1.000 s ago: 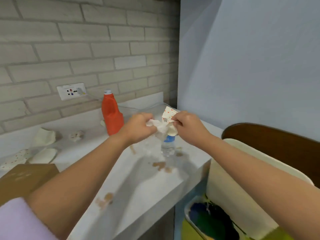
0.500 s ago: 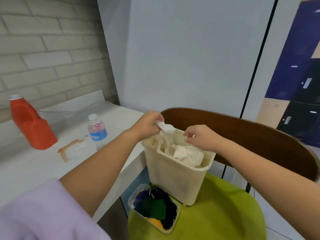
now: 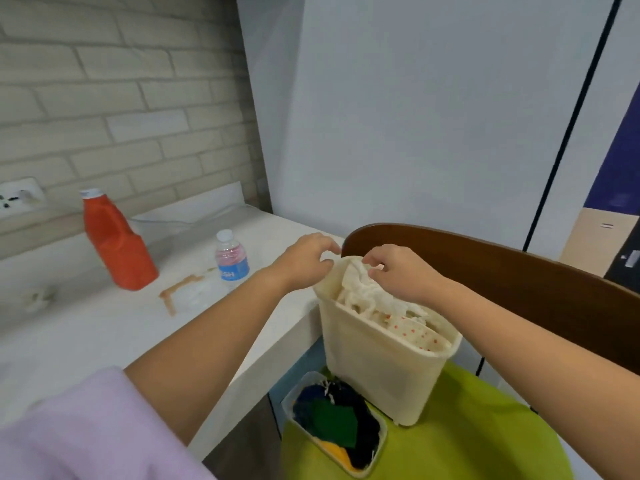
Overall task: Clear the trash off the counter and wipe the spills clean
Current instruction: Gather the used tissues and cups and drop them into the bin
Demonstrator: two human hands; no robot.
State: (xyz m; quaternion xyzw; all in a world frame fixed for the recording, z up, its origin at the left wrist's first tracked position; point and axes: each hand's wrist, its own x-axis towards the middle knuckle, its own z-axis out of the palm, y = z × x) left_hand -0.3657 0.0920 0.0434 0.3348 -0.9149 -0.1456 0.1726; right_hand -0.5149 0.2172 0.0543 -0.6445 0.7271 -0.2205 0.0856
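Note:
A cream trash bin stands on a green chair seat right of the white counter. Crumpled white tissue and a red-dotted paper fill its top. My left hand hovers at the bin's near rim, fingers loosely curled and holding nothing. My right hand is over the bin with its fingertips pinched on the top of the tissue. A brown spill streaks the counter, and a small crumpled scrap lies at its far left.
An orange jug and a small water bottle stand by the spill. A clear tub of coloured cloths sits on the green seat in front of the bin. The chair's brown back curves behind it.
Both hands carried the tissue and dotted paper from above the counter to the bin. The dotted paper now lies in the bin, and my left hand has let go of the tissue.

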